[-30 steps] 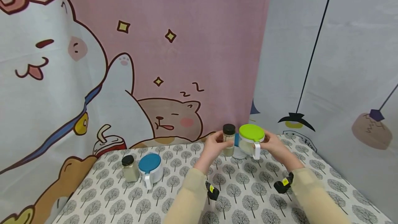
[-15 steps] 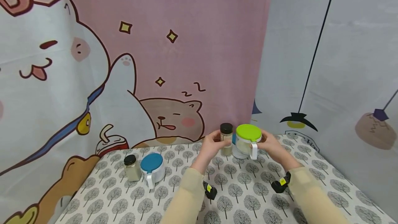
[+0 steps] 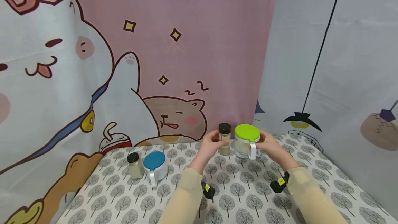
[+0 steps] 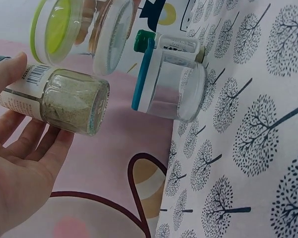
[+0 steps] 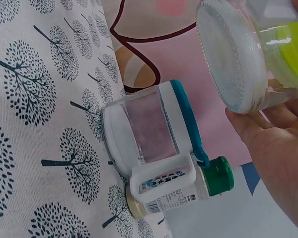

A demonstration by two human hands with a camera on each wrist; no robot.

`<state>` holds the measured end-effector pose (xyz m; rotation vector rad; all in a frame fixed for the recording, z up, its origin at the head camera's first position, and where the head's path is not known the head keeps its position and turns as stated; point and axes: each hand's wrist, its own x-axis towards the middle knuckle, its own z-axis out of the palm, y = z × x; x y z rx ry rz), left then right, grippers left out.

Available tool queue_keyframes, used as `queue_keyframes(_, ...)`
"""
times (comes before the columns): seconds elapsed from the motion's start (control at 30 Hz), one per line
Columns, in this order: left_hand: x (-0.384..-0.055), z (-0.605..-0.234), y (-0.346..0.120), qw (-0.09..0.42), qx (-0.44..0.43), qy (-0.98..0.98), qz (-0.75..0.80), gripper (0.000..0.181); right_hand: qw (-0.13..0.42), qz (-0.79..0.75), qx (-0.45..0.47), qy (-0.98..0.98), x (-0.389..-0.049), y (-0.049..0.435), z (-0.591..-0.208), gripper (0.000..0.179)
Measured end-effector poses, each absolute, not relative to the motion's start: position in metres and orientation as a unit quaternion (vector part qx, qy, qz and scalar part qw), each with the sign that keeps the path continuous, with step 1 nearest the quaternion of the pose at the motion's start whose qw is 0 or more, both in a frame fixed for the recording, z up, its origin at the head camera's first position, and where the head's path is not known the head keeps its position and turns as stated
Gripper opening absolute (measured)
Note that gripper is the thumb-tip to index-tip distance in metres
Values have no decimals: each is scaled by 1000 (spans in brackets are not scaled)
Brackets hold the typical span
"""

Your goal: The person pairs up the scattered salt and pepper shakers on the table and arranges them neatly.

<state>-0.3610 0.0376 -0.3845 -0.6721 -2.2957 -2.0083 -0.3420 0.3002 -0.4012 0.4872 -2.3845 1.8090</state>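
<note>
My left hand [image 3: 209, 148] grips a glass spice jar [image 4: 72, 101] with a black lid and a paper label, partly filled with pale powder. Beside it, my right hand [image 3: 269, 145] holds a clear seasoning canister [image 3: 245, 144] with a lime-green lid and white handle, its fingers around the body. Both wrist views show the two held things raised off the table. Behind them on the cloth stand a clear canister [image 5: 151, 131] with a teal lid and white handle, and a green-capped bottle [image 5: 181, 196]. In the head view those two are mostly hidden.
To the left on the table stand a square jar [image 3: 135, 168] with a black lid and a white-handled canister [image 3: 155, 166] with a blue lid, close together. The tree-print tablecloth [image 3: 236, 196] reaches back to a cartoon-print curtain [image 3: 230, 44].
Both hands have moved slightly left with the spice jar and the green-lidded canister, covering more of the teal-lidded canister behind. The head view has turned a little left.
</note>
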Motion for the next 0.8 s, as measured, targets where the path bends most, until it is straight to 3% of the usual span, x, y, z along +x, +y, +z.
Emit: queue_keyframes(0.8,-362,-390,20,13,-218,-734,-643,40,37,581,178,-793,-353,288,-407,74)
